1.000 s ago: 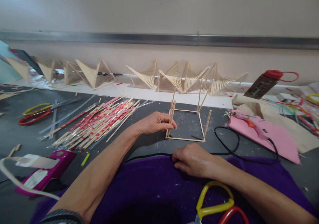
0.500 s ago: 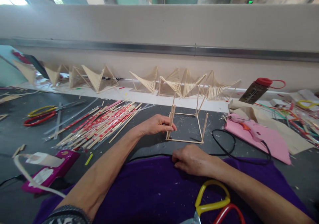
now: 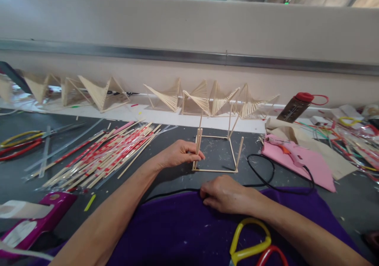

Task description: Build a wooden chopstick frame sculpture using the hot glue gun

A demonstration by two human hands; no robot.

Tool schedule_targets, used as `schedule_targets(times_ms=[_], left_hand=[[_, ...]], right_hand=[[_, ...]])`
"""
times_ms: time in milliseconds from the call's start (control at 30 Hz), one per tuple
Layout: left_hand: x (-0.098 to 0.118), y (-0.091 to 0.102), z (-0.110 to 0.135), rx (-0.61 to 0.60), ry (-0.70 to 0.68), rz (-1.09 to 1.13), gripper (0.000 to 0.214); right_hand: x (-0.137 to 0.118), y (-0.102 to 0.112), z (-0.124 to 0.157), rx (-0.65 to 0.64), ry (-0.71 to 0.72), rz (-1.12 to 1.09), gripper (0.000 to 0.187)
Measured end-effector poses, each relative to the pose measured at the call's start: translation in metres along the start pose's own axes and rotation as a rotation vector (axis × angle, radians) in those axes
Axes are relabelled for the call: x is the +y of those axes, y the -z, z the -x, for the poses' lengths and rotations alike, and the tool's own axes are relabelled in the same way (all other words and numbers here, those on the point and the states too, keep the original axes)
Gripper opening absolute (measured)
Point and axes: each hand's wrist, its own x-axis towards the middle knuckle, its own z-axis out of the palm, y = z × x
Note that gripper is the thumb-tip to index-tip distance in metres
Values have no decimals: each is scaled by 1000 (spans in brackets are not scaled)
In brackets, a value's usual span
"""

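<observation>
My left hand (image 3: pixel 180 154) pinches a few upright wooden sticks (image 3: pixel 197 144) at the near left corner of a square stick frame (image 3: pixel 220 155) that stands on the dark table. Thin uprights rise from the frame's other corners. My right hand (image 3: pixel 226 194) rests knuckles up at the edge of a purple cloth (image 3: pixel 183 230), fingers curled under against a black cable (image 3: pixel 266 179); whether it holds anything is hidden.
A pile of wrapped chopsticks (image 3: pixel 103 155) lies to the left. Finished stick models (image 3: pixel 195 100) line the back ledge. A glue gun (image 3: pixel 281 149) lies on pink cloth (image 3: pixel 299 165) at right. Scissors (image 3: pixel 251 242) sit on the purple cloth, another pair (image 3: pixel 17 143) far left. A magenta box (image 3: pixel 35 222) is near left.
The view has shifted slightly, so everything sits a little further left. Both hands keep the same pose and places.
</observation>
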Motion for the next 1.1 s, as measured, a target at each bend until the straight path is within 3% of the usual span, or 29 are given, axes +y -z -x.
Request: schedule_targets(times_ms=[500, 767, 1100], left_hand=[[1, -1, 0, 17, 86, -1, 23], [4, 1, -2, -12, 29, -51, 23], [7, -3, 0, -3, -1, -59, 25]], right_hand=[[-12, 4, -3, -18, 2, 126, 25], [-4, 2, -3, 37, 77, 146, 24], [1, -3, -3, 55, 61, 121, 22]])
